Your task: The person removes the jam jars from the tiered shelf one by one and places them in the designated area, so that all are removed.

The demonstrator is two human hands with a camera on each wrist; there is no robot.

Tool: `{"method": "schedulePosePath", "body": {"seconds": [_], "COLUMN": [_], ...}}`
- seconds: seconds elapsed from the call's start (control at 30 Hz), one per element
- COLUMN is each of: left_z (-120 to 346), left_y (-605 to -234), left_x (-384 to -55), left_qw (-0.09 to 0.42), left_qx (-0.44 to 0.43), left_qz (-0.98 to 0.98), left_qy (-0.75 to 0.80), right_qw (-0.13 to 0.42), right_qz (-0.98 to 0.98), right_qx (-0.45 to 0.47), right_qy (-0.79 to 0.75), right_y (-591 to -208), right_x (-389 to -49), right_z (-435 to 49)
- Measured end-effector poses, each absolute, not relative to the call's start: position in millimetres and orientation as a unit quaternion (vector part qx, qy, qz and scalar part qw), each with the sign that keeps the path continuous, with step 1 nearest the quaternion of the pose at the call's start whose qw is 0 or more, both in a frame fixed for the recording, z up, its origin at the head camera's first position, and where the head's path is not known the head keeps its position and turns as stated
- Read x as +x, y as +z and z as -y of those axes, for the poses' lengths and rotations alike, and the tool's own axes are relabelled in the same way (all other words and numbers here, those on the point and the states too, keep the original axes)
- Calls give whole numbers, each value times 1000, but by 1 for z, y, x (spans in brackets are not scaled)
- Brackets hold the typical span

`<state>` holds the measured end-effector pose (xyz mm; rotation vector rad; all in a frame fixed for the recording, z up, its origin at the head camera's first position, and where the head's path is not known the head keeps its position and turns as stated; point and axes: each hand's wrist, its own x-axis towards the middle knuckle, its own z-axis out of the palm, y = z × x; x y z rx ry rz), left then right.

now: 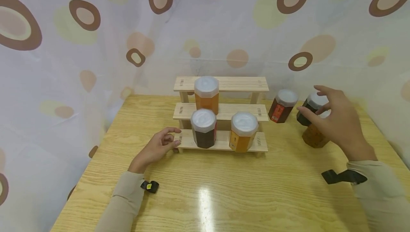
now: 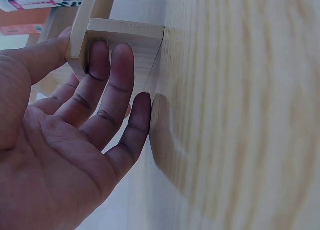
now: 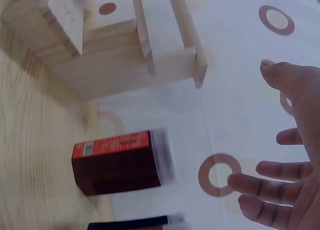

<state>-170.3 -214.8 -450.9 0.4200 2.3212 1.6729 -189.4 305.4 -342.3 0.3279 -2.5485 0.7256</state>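
Observation:
A three-step wooden rack (image 1: 221, 111) stands on the table. My left hand (image 1: 157, 146) grips the left end of its lowest step. In the left wrist view, the thumb lies over the board and fingers (image 2: 120, 75) bend beneath it. Over the jars on the right hovers my right hand (image 1: 341, 118), thumb and fingers apart, with nothing in its grasp. Nearest to it are an amber-brown jar (image 1: 312, 137), partly hidden by the hand, and a dark jar (image 1: 302, 118). A dark jar with a red label (image 1: 278, 112) stands between them and the rack.
An orange jar (image 1: 206, 102) sits on the middle step. The bottom step carries a dark jar (image 1: 204, 136) and a yellow-orange jar (image 1: 241, 141). Behind the wooden table (image 1: 205, 185) hangs a patterned sheet (image 1: 224, 32).

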Motion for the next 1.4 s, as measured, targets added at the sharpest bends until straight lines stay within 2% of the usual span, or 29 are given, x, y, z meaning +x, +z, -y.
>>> {"method": "schedulePosePath", "body": {"seconds": [0.23,0.63,1.07,1.4], "left_z": [215,215,216,214], "left_y": [-451,-452,-452,-449], "left_x": [-171,-171,-171,-169], "left_qw": [122,121,119,119], "left_qx": [144,148,150,151], "left_qz": [-800,-800,-802,-801], "left_qy": [570,568,565,567], "right_qw": [257,240,207,140], "right_qz": [917,900,897,910], "right_qx": [154,188,245,254], "right_qy": [264,311,305,295], "right_y": [-338,-326,-309,-298], "right_x": [-194,-204,-215,-222], "right_z": [-279,-239,-202,-173]}}
